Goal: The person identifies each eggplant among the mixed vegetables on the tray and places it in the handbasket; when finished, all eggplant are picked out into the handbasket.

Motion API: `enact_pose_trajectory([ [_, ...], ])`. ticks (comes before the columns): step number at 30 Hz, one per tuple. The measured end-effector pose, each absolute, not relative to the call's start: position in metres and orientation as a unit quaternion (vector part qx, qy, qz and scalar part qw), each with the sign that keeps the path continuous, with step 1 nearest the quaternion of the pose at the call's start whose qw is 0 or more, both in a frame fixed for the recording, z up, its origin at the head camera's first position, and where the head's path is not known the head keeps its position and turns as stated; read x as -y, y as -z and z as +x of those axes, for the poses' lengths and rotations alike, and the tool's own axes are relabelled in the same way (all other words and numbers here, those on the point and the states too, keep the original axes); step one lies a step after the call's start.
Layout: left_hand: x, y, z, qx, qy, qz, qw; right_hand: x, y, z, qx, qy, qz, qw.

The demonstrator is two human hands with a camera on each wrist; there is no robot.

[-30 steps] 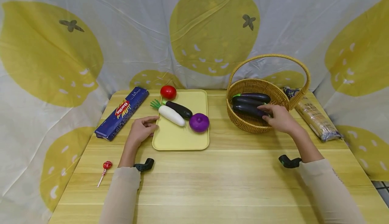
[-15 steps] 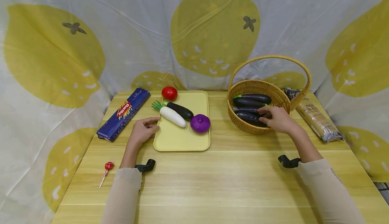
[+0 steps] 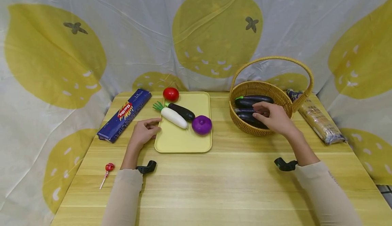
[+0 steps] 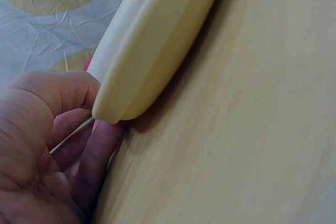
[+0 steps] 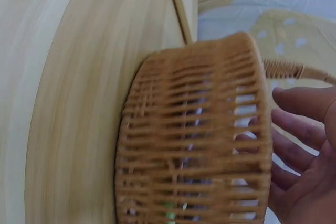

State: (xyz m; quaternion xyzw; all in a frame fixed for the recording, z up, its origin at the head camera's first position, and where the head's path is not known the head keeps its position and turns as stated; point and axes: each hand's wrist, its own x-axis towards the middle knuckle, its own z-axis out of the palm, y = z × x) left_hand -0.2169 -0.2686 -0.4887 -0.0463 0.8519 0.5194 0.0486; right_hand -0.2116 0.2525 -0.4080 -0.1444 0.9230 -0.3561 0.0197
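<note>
My left hand [image 3: 143, 132] is at the left edge of the yellow tray [image 3: 180, 144]. In the left wrist view, its thumb lies against the rim [image 4: 131, 77] with fingers below, pinching the edge. On the tray are a white radish [image 3: 173, 117], an eggplant [image 3: 182, 111], a purple round vegetable [image 3: 201, 125] and, at the back left corner, a tomato [image 3: 170, 94]. My right hand [image 3: 277, 117] hovers over the wicker basket [image 3: 245, 128], fingers loosely bent and holding nothing. Several eggplants [image 3: 251, 118] lie inside the basket, partly hidden by that hand.
A blue Barilla spaghetti box [image 3: 125, 115] lies left of the tray. Nearer the front left is a red lollipop [image 3: 107, 171]. Right of the basket rests a clear pasta packet [image 3: 321, 120]. The basket's tall handle [image 3: 272, 58] arches above it. A lemon-print cloth [image 3: 122, 49] hangs behind.
My right hand has let go of an eggplant, which settled at the basket's front, and has since lifted slightly leftward. My left hand stays at the tray's edge.
</note>
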Motion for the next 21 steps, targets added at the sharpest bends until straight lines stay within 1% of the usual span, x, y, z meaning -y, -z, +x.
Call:
enact_pose_trajectory([
  [14, 0.269, 0.488, -0.217, -0.851, -0.521, -0.045, 0.047, -0.205, 0.406, -0.218, -0.888, 0.428, -0.17, -0.006],
  [21, 0.268, 0.489, -0.217, -0.85, -0.523, -0.048, 0.045, -0.17, 0.41, -0.225, -0.873, 0.445, -0.198, 0.023],
])
